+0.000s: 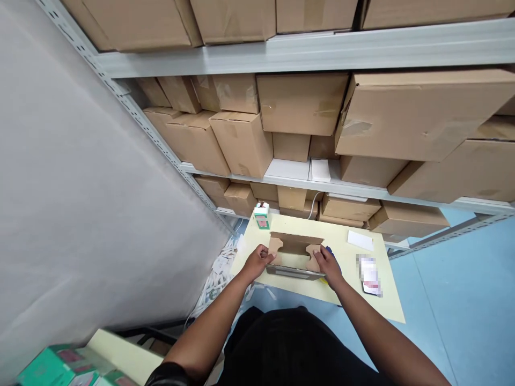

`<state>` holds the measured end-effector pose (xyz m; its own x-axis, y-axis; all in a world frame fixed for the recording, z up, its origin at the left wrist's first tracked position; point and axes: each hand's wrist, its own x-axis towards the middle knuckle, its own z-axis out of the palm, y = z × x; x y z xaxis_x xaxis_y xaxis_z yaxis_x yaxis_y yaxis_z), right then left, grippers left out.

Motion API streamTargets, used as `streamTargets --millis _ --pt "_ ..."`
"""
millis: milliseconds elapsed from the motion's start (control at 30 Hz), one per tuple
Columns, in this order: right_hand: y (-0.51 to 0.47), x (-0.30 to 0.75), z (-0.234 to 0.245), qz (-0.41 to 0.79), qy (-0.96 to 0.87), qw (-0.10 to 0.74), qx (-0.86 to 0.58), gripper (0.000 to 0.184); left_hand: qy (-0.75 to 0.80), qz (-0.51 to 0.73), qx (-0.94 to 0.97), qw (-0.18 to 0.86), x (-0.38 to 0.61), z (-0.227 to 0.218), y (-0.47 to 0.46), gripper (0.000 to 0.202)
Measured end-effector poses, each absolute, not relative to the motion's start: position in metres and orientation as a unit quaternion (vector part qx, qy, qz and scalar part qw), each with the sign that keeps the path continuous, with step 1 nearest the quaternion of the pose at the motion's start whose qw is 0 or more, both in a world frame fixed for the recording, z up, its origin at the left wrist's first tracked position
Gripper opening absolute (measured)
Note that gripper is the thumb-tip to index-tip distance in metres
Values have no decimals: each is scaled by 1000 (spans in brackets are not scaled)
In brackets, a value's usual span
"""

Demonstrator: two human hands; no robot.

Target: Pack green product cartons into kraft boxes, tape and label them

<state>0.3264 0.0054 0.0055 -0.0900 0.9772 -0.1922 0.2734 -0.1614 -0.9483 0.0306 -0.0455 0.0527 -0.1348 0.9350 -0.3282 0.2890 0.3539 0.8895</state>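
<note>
Over the pale yellow table (298,224) I hold a small cardboard box (295,273) with its top open. My left hand (259,262) grips its left end, the thumb on the brown side flap. At the right end my right hand (328,264) is closed on the other flap in the same way. Cream colour shows inside the box; I cannot tell whether that is its bottom or the tabletop. A blue and yellow thing (329,250) lies partly hidden behind my right hand. The green and white carton (262,215) stands upright at the table's back left corner.
On the table's right lie a flat white box (360,240) and a phone (370,276), partly blurred. Shelves (306,53) full of cardboard boxes rise behind. Paper scraps (219,273) cover the floor by the left wall (100,187). Green cartons (56,367) sit at lower left.
</note>
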Motion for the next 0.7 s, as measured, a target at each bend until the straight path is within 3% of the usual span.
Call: streamTargets --millis 67,200,300,400,500,600,700 --pt "15 324 -4 518 -536 336 -576 58 677 339 454 470 28 36 -36 45" --pt "30 314 -22 518 -527 343 -580 63 672 343 505 419 16 9 -16 84" --pt "38 306 -30 500 -526 355 -589 63 621 342 601 368 5 4 0 97" --pt "40 301 -34 473 -519 348 -621 66 577 338 650 363 -6 7 13 89" --pt "35 297 -35 459 -495 341 -654 72 540 331 667 392 -18 8 17 65" --pt "26 291 -35 444 -456 367 -678 66 508 341 675 412 -31 7 16 43" --pt "13 285 -30 469 -386 422 -673 65 459 358 684 440 -45 6 16 44"
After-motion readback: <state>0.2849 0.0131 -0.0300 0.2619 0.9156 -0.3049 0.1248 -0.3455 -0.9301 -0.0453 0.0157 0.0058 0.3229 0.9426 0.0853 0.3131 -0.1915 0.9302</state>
